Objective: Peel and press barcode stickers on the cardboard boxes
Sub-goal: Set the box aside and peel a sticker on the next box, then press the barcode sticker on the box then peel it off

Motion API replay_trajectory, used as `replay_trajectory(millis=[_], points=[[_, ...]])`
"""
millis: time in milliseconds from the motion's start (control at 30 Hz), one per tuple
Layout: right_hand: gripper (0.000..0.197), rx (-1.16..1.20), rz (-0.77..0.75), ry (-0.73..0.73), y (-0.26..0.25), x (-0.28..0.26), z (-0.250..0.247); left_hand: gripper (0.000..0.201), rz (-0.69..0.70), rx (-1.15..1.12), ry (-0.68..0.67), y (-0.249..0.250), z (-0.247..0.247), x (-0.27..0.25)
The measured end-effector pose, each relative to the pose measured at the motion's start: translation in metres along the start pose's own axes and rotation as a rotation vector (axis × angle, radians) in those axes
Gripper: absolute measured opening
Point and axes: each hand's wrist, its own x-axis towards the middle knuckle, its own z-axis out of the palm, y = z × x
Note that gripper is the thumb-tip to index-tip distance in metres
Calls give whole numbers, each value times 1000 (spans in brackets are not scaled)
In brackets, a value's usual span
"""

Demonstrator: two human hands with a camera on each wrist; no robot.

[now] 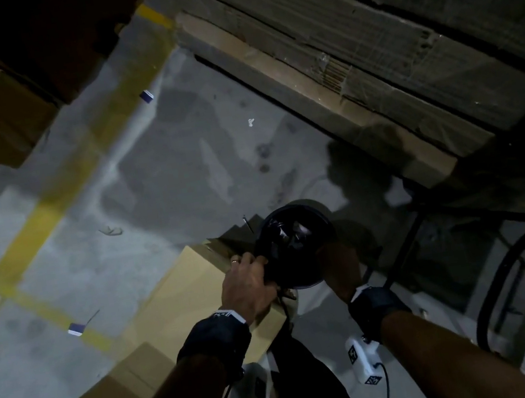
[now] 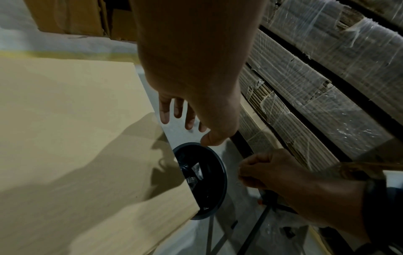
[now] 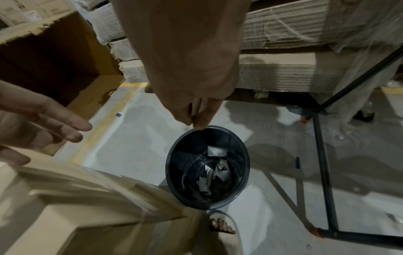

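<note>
Nearest the camera, both forearms reach down over the round dark plastic bin (image 3: 207, 167), our landmark here. The left hand (image 1: 247, 284) hovers at the bin's left side, above the corner of a plain tan cardboard box (image 2: 72, 138); fingers (image 2: 164, 110) hang straight and spread, holding nothing. The right hand (image 3: 196, 110) sits above the bin's far rim, thumb and fingertips pressed together pointing down; whether anything thin is caught in that pinch, I cannot tell. From the left wrist view its knuckles look curled.

Inside the bin lie small pale scraps of paper (image 3: 216, 151), some with printed marks. Just this side of the bin, a foot in a light sandal (image 3: 222, 226) stands on the grey concrete floor (image 1: 179, 164). To the bin's right runs a black metal frame (image 3: 322, 155).

Beyond the bin, a yellow painted line (image 1: 48, 213) crosses the floor, with a small blue-and-white scrap (image 1: 146, 96) beside it. Further off, left of the line, stands an open brown cardboard carton (image 3: 54, 57); right of the bin rises a stack of flat corrugated cardboard in clear wrap (image 1: 398, 19).
</note>
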Motion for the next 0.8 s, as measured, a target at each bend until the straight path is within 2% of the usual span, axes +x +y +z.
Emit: replay_trajectory(millis=[67,233,433,567,700,800], points=[[11,-30,8,-24,-1,-8,1,69,14,-11,7,0,-1,-3],[36,-34,-26,-92,-17,-32,-2,66,77,39,-10,3,-8,-17],[68,-217,-249,-93,-45,-82,-9,67,73,159,-19,6,-19,-51],[77,-236,-266,-67,-73,-121,-19,52,55,195,19,8,-27,-80],[75,-246,-296,-39,-84,-162,-20,55,33,193,44,14,-33,-120],[80,-230,-279,0,-89,-200,-24,56,57,199,64,19,-35,-157]])
